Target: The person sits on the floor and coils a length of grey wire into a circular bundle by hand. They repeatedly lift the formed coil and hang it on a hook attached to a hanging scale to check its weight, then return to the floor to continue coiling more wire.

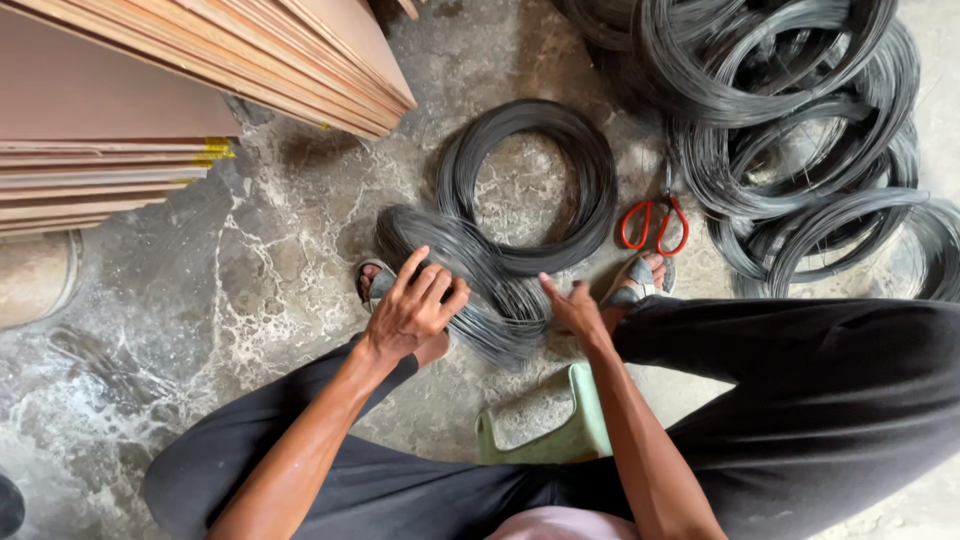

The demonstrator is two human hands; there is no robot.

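A seated person works a bundle of dark wire (pixel 470 280) with both bare hands, low over a concrete floor (pixel 250 280).

The bundle lies between the person's sandalled feet, touching a neat round coil (pixel 527 185) just beyond it. The left hand (pixel 412 310) has its fingers curled over the bundle's near edge, gripping the strands; the right hand (pixel 575 308) presses on its other end, fingers narrow, grip unclear. The bundle looks loose and only partly shaped. Red-handled scissors (pixel 655 225) lie right of the coil, more wire coils (pixel 800 130) beyond, stacked boards (pixel 150 90) to its left.
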